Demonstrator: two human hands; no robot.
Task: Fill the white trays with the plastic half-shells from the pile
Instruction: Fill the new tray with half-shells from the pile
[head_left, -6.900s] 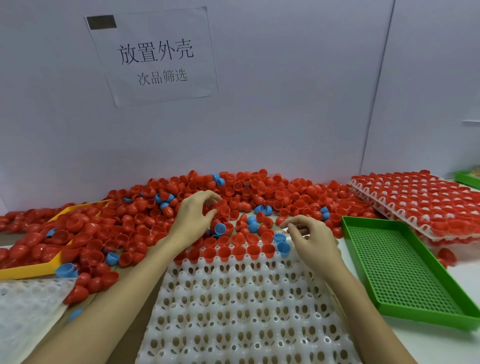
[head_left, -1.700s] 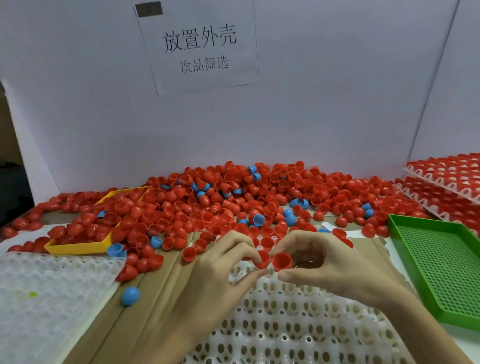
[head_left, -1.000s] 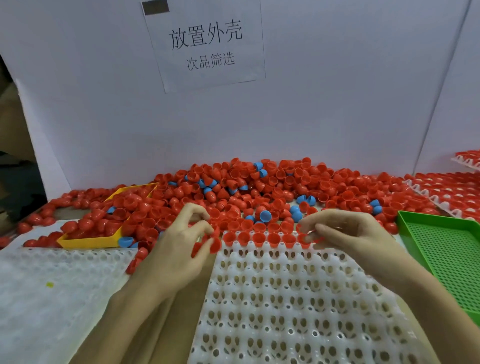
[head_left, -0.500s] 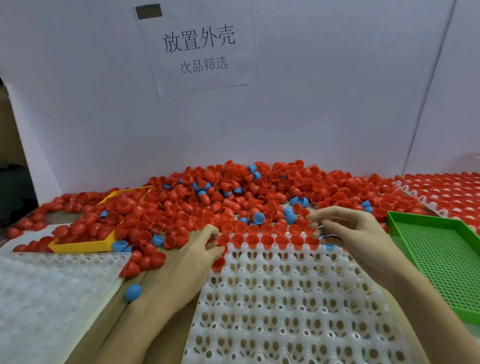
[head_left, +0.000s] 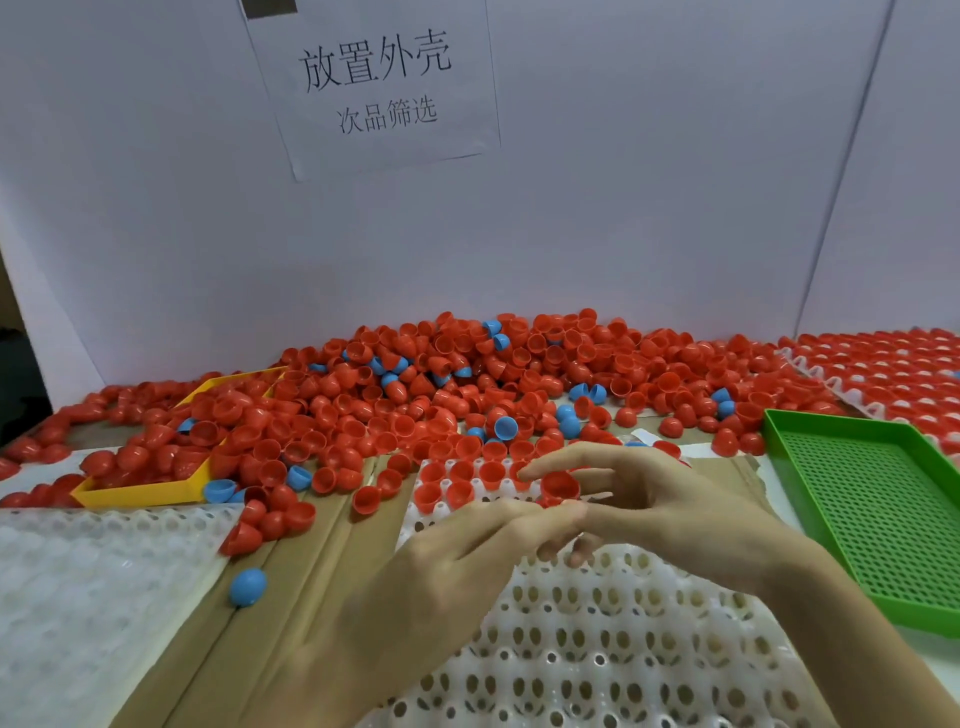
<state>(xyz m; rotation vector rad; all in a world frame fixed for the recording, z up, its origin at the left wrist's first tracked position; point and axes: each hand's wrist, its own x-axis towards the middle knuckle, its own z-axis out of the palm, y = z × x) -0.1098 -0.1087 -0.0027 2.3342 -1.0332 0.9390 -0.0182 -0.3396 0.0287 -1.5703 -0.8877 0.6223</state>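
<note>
A big pile of red half-shells (head_left: 467, 395), with a few blue ones mixed in, lies along the white wall. The white tray (head_left: 597, 654) sits in front of me. Red shells fill its far row (head_left: 460, 472), and two more stand in the second row at the left. Over the tray's far part my right hand (head_left: 660, 512) holds a red half-shell (head_left: 560, 486) between its spread fingers. My left hand (head_left: 457, 561) reaches right with fingers stretched out, and its tips meet the right hand just under that shell. Its thumb is hidden.
A yellow tray (head_left: 145, 493) full of red shells sits at the left, with another white tray (head_left: 78, 597) in front of it. A green perforated tray (head_left: 872, 514) stands at the right, filled white trays (head_left: 883, 374) behind it. A blue shell (head_left: 248, 586) lies on the cardboard.
My left hand left the tray's left corner and moved right to meet my right hand. My right hand came down from the far row and now holds a red shell.
</note>
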